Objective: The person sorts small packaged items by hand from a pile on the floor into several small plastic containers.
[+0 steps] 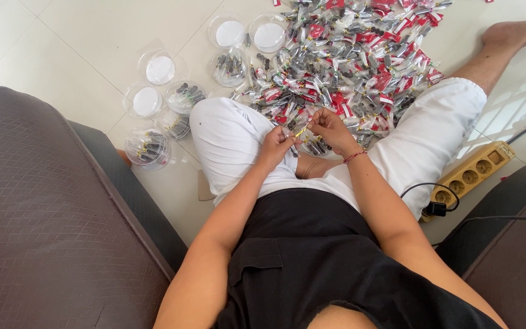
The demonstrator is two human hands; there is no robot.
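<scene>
Few clear round plastic tubs (147,148) look filled, huge pile of red-and-silver little packets (348,55) left, left hand (277,146) and right hand (330,128) pinching one small dark piece (299,132) between them.

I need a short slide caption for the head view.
Both hands work a small gold-tipped item beside a pile of sealed packets.

location type: a home living room, used as an informal piecework area. evidence: pale glossy ceramic floor tiles (92,36) with the person seated directly on them; two dark brown upholstered sofa pieces with quilted diamond stitching (44,207), one on each side; a beige multi-socket power strip (473,173) lying on the floor with a black plug and cable attached. a large heap of small clear sachets with red labels (360,55) and round clear plastic tubs (153,103) is spread on the tiles, not on a workbench.
</scene>
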